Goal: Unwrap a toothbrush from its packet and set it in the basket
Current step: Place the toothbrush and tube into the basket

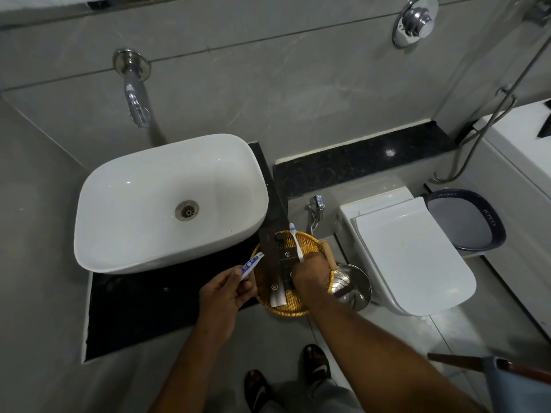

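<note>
Unwrap looks done: right hand (310,271) grips bare toothbrush (296,241) over the basket (290,308) at worktop's right edge. Left hand (223,296) pinches packet (250,265). Toothbrush not yet released.

White toothbrush (296,242) (bristles up) over wicker basket (310,244)
</note>
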A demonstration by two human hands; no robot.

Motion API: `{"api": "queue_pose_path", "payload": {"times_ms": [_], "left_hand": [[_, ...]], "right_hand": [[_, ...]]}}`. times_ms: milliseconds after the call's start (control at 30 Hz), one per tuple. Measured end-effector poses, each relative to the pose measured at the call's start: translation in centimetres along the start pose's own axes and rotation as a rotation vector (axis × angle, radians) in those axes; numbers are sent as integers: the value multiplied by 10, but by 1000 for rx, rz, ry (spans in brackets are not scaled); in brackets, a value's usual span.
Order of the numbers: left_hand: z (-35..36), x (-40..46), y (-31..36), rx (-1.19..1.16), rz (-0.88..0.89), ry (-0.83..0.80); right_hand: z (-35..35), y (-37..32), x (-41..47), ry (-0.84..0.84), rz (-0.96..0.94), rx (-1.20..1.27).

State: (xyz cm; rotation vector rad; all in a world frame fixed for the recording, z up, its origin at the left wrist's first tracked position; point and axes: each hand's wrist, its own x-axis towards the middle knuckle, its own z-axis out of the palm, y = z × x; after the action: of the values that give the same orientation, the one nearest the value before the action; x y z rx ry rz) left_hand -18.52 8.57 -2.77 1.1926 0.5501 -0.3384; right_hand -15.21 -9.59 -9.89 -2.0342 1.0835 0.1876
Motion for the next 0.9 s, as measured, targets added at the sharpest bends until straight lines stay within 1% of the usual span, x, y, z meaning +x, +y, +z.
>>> {"api": "queue_pose_path", "payload": {"times_ms": [233, 333, 400, 500, 567, 667, 733, 767, 833, 900], "left_hand": [[-3, 2, -2, -20, 6, 4], [-1, 4, -3, 0, 8, 3], [0, 5, -2, 52, 36, 2], [4, 5, 0, 185, 120, -3], [8, 6, 1, 260, 144, -12], [18, 9, -1, 304, 138, -11], [25, 10, -4, 397, 148, -17], [29, 11, -6, 475, 163, -29], [39, 11, -8, 684, 221, -69], [54, 13, -6, 904, 285, -136]], "right_hand": [[2, 4, -15, 88, -70, 18], [-5, 2, -22, 155, -113, 106], [-15, 1, -28, 218, -191, 172], [-36, 10, -34, 246, -313, 252], [-50, 21, -33, 268, -338, 273], [-66, 32, -32, 236, -344, 293], [-75, 36, -35, 201, -440, 243], [-78, 38, -39, 163, -540, 182], [-80, 42, -47, 57, -754, -4], [-79, 43, -52, -10, -876, -192]]}}
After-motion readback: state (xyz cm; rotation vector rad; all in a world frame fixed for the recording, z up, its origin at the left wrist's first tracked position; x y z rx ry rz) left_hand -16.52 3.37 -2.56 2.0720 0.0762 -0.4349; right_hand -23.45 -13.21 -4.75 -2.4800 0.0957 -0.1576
